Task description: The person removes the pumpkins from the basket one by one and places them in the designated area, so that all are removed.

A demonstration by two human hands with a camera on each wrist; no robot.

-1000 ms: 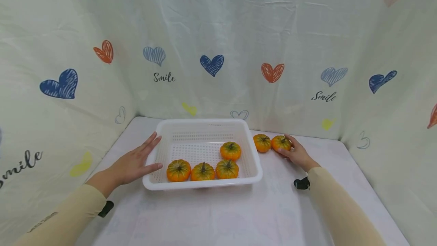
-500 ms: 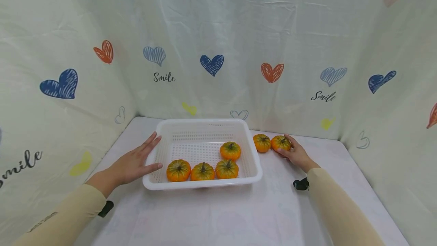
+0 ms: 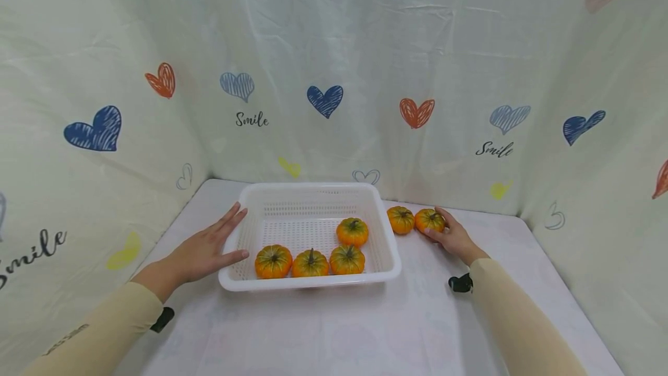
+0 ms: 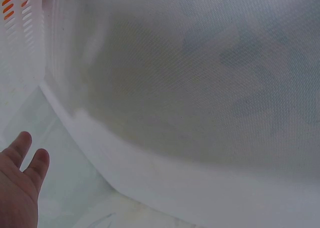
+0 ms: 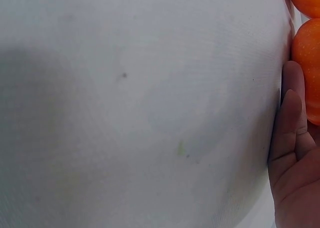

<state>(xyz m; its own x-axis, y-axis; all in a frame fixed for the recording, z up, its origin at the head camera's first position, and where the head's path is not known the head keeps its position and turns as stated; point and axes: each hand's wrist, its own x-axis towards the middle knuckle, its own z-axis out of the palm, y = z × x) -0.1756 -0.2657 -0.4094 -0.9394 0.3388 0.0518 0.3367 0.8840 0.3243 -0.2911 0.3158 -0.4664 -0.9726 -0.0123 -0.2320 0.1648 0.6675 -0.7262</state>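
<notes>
At the left, a sleeve (image 3: 99,332) leads to the left hand (image 3: 200,254), fingers straight and spread, thumb and fingertips at the left rim of the white basket (image 3: 313,284), grasping nothing. In the basket, three pumpkins sit in a row along the near side: the first (image 3: 273,262), the second (image 3: 310,263) and the third (image 3: 347,260). A fourth (image 3: 352,232) sits just behind the third. Right of the basket, on the table (image 3: 334,335), a fifth (image 3: 400,220) sits just beside its wall. Next to that is the sixth (image 3: 429,221), which the right hand (image 3: 456,239) grips between thumb and fingers. Behind hangs a heart-print cloth (image 3: 360,45).
</notes>
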